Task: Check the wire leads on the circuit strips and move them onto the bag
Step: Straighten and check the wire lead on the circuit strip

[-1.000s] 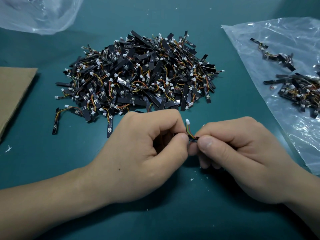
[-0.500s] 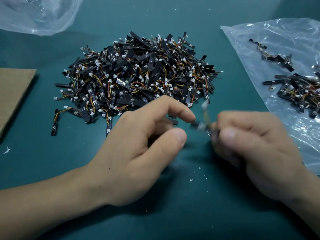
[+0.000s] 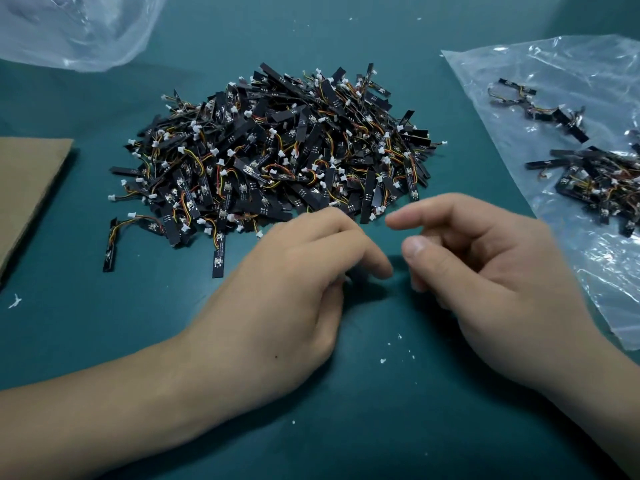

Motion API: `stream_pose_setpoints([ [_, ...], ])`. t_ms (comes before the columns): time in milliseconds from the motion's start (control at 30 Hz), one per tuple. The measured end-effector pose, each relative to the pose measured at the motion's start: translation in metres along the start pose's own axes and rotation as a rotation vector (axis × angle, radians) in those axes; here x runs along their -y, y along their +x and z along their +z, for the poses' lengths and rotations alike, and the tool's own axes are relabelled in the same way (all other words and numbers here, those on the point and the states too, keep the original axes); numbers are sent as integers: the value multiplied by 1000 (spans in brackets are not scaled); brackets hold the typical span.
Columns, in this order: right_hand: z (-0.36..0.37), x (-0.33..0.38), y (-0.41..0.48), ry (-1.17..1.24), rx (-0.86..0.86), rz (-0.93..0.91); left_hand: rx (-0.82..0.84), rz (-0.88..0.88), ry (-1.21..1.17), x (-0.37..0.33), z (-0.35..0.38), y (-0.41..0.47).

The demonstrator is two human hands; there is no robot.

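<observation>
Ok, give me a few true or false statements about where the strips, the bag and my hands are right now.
1. The left hand and right hand pinch one strip between them. False: neither hand visibly holds anything.
2. The pile of strips lies on the table beyond both hands. True.
3. The bag at the right is bare. False: a cluster of strips lies on it.
4. The cardboard lies at the left edge. True.

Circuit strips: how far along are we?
Done: a small batch of strips lies on the bag at right. In hand: nothing visible; left hand and right hand hover empty near the pile. Left: the large pile on the table, by far the bulk.
</observation>
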State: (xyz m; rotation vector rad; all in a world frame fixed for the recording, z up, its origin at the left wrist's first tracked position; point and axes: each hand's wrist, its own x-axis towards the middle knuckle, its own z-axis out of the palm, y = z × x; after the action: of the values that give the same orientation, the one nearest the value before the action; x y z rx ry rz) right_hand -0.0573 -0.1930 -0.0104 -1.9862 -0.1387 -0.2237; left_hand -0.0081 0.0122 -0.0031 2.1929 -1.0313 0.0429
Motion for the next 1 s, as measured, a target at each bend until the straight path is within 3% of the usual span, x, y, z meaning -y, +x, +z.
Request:
stream_pose_setpoints([
  [200,3,-1,-1,-49,-18,-11,-234,80,-84,2,-2,1],
  [333,3,2,-1,-178,42,-60,-380,48,-299,10,6,2],
  [467,3,6,1,-264,53,-139,-346,71,-453,14,9,3],
  [767,3,8,-1,-205,-17,-104,-237,-51,-722,9,10,2],
  [867,4,8,0,-144,-31,-57,-316,-52,-787,5,5,4],
  [1000,1,8,1,-195,131,-60,-394,-46,-788,3,3,5],
])
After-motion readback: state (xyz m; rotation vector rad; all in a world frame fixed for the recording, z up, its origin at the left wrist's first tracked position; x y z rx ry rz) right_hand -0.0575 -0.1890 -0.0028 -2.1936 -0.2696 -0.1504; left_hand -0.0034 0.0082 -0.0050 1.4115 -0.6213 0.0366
